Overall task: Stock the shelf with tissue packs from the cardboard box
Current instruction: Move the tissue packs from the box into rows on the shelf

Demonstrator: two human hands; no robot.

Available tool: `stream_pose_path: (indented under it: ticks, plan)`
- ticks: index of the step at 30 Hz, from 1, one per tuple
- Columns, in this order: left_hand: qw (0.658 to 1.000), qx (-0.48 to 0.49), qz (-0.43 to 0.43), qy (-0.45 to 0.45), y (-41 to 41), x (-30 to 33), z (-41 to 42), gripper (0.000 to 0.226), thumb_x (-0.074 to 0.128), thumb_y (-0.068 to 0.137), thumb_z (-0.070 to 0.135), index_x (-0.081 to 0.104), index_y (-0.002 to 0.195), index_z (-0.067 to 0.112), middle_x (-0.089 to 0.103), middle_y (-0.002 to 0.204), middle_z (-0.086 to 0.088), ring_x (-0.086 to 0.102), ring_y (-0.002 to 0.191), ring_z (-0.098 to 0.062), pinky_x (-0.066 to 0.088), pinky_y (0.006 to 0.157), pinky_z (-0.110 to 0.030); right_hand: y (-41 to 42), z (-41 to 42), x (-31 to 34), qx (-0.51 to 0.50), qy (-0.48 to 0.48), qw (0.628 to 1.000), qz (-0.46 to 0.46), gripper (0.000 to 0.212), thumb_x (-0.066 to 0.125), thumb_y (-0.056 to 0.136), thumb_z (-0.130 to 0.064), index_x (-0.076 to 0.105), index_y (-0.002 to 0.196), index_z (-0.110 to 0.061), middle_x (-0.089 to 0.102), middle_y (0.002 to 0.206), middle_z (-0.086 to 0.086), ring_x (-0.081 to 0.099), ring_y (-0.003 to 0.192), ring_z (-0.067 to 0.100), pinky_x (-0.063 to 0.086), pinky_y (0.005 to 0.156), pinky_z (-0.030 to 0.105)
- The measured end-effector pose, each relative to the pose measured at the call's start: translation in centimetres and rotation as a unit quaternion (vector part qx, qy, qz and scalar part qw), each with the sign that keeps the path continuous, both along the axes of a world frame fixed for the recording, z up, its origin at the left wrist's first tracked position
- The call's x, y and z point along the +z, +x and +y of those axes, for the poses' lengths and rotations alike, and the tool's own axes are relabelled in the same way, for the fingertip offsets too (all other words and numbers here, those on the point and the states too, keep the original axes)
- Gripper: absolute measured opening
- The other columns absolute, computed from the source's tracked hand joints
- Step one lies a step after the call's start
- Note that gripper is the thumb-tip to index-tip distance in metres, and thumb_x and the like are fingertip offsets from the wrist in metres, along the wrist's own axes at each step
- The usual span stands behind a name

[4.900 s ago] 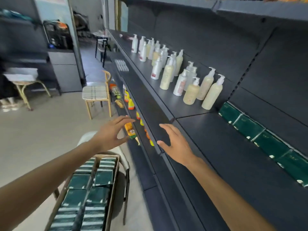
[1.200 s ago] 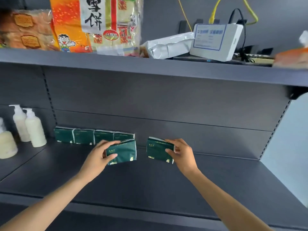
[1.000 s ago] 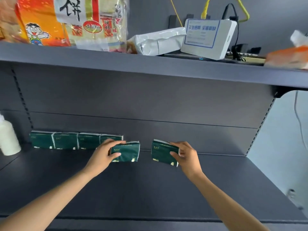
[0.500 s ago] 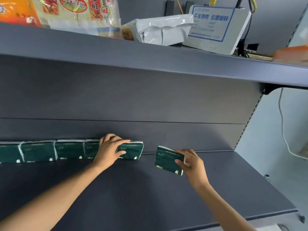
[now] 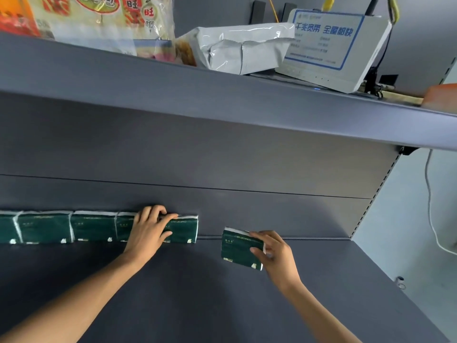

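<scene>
1. My right hand [image 5: 274, 256] pinches a green pack [image 5: 238, 248], held tilted just above the shelf [image 5: 197, 293].
2. My left hand [image 5: 148, 231] grips the end pack [image 5: 184, 229], the last in the row [image 5: 61, 229] against the back wall.
3. Overhead, a white router [image 5: 333, 45] sits beside a grey bag [image 5: 239, 45].
</scene>
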State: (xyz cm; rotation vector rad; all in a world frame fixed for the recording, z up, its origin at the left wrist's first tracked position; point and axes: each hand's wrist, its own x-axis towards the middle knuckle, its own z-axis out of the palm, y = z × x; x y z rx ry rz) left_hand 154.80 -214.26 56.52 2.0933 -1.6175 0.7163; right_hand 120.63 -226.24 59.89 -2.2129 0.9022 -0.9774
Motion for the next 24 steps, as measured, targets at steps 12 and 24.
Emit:
stream_pose_path:
  ticks: [12, 24]
  plan:
    - [1.0, -0.006, -0.015, -0.027, 0.2, -0.7, 0.6, 0.047, 0.079, 0.082, 0.032, 0.063, 0.125, 0.019, 0.054, 0.116, 0.0, 0.055, 0.102, -0.024, 0.044, 0.089, -0.04, 3.3, -1.5, -1.5, 0.061, 0.008, 0.998, 0.014, 0.041, 0.072, 0.086, -0.009, 0.07, 0.118, -0.034, 0.056, 0.114, -0.022, 0.059, 0.098, 0.008, 0.053, 0.084, 0.026]
    - [0.999, 0.026, 0.013, -0.014, -0.1, -0.6, 0.1, 0.043, 0.079, 0.083, 0.03, 0.065, 0.123, 0.022, 0.054, 0.115, 0.004, 0.055, 0.104, -0.022, 0.044, 0.088, -0.039, 4.9, -3.5, -2.0, 0.065, -0.005, 0.997, 0.034, 0.038, 0.071, 0.088, -0.01, 0.07, 0.12, -0.029, 0.055, 0.11, -0.024, 0.056, 0.098, -0.004, 0.039, 0.079, 0.005]
